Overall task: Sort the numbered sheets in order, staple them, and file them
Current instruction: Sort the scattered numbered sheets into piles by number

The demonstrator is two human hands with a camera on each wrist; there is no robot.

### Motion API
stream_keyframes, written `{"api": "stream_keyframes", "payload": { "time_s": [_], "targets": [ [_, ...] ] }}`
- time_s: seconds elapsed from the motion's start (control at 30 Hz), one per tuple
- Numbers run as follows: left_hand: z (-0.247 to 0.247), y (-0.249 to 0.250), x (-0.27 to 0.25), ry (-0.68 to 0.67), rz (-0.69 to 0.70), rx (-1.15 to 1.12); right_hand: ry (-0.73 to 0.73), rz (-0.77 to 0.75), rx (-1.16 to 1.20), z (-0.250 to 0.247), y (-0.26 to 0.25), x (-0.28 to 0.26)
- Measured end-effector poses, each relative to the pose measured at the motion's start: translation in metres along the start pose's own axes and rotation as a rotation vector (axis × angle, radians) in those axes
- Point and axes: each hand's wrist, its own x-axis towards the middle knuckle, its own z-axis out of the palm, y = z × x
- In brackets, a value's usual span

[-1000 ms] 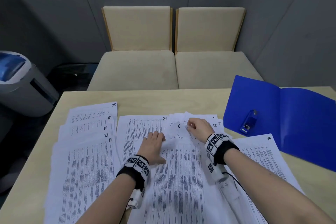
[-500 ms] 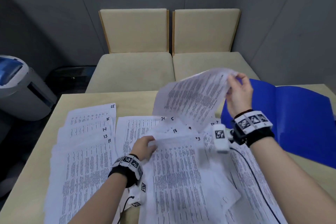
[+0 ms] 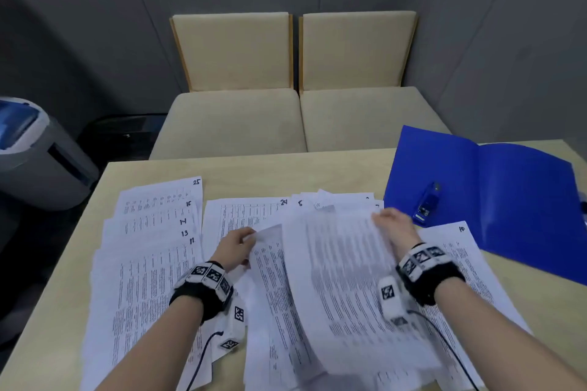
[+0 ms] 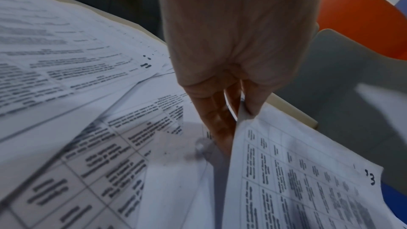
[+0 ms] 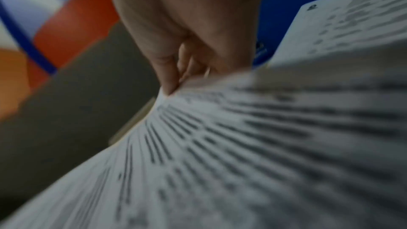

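The lifted sheet (image 3: 346, 279) has dropped; both hands (image 3: 236, 247) pinch paper.

Stapler (image 3: 427, 202) lies on folder (image 3: 508, 200), right of the sheets (image 3: 152, 263).

An office meeting nook is showing itself here: grey panelled walls (image 3: 95, 25) are closing in a pale desk (image 3: 317, 171), two beige cushioned seats (image 3: 235, 117) are standing behind it, a grey machine (image 3: 38, 152) is sitting left, a blue folder (image 3: 508, 200) and stapler (image 3: 427, 203) are lying nearby.
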Motion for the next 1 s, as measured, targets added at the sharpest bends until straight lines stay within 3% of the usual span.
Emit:
{"api": "stream_keyframes", "payload": {
  "time_s": [0.13, 0.37, 0.6, 0.7, 1.0],
  "targets": [
    [0.005, 0.011, -0.002, -0.060, -0.010, -0.060, -0.146, 0.079, -0.183, 0.026, 0.034, -0.014],
    [0.012, 0.016, -0.004, -0.115, -0.033, -0.050, -0.059, 0.142, -0.082, 0.047, 0.033, -0.009],
    [0.013, 0.012, -0.002, -0.124, 0.008, 0.045, -0.192, 0.072, -0.113, 0.036, 0.018, -0.015],
    [0.012, 0.011, -0.002, -0.111, 0.033, 0.055, -0.179, 0.076, -0.165, 0.036, 0.024, -0.007],
    [0.012, 0.016, -0.002, -0.171, 0.024, -0.065, -0.250, 0.012, -0.359, 0.034, 0.030, 0.005]
  ]
}}
